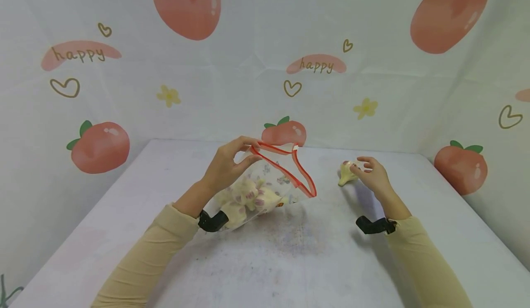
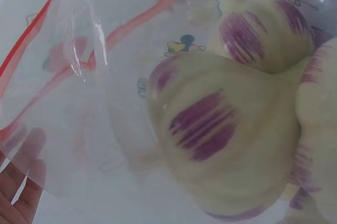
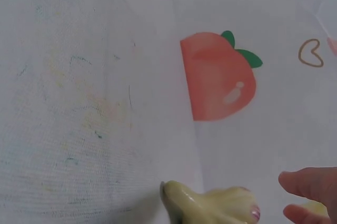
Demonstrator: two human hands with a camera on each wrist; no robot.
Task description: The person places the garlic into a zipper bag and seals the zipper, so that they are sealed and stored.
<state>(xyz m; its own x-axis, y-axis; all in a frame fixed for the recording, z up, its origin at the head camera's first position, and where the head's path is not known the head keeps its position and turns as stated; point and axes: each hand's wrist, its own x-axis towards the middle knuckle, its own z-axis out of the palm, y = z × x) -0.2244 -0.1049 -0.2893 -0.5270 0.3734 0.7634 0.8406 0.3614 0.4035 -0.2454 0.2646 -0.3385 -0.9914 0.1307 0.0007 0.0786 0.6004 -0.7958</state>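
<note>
My left hand (image 1: 228, 164) pinches the rim of a clear plastic bag (image 1: 296, 188) with red edging, between thumb and fingers. The bag's mouth gapes toward the right. Inside lie several garlic bulbs (image 2: 226, 124), cream with purple streaks, which fill its lower part. Small cartoon prints dot the plastic. In the left wrist view, left-hand fingers (image 2: 31, 161) show partly through the film. A single garlic bulb (image 1: 347, 173) lies to the right of the bag, its stem pointing toward me. My right hand (image 1: 374, 175) hovers beside it with parted fingers; the right wrist view shows a gap between fingertips (image 3: 289, 179) and bulb.
A white table (image 1: 265, 271) with faint stains bears the bag and the loose bulb. Behind and at both sides stands a white cloth backdrop (image 1: 240, 92) printed with red fruit, hearts and flowers. A black camera mount (image 1: 213, 220) sticks out from each wrist.
</note>
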